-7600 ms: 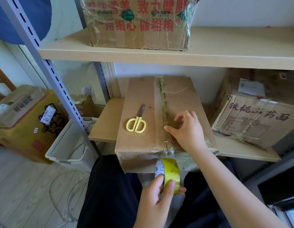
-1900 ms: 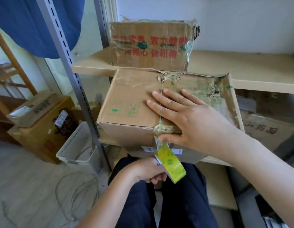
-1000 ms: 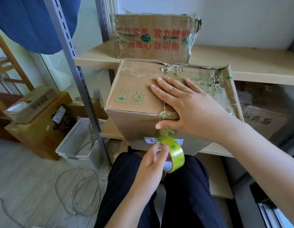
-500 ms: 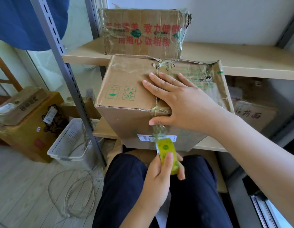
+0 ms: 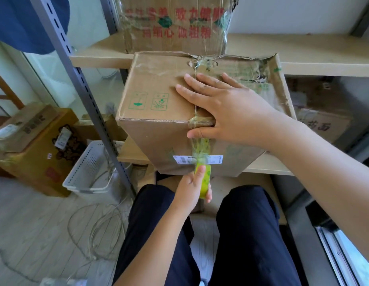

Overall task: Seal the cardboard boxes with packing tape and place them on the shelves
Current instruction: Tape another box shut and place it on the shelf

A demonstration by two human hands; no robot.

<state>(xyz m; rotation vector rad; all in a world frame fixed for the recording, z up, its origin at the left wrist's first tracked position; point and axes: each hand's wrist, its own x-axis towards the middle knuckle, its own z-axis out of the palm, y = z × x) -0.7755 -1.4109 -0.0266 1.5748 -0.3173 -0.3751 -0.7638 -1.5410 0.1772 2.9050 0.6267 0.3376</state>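
Box under right hand | tape roll in left hand below

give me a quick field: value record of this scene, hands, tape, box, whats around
right hand: flat on top of the box, thumb at the front edge over the tape
left hand: gripping the tape roll below the box front
tape roll: yellow-green, strip running up the front face to the top seam
box: cardboard, resting on the lower shelf edge, top rear edge torn
upper shelf: holds a taped box with red print
floor left: white basket, loose cable, brown cartons
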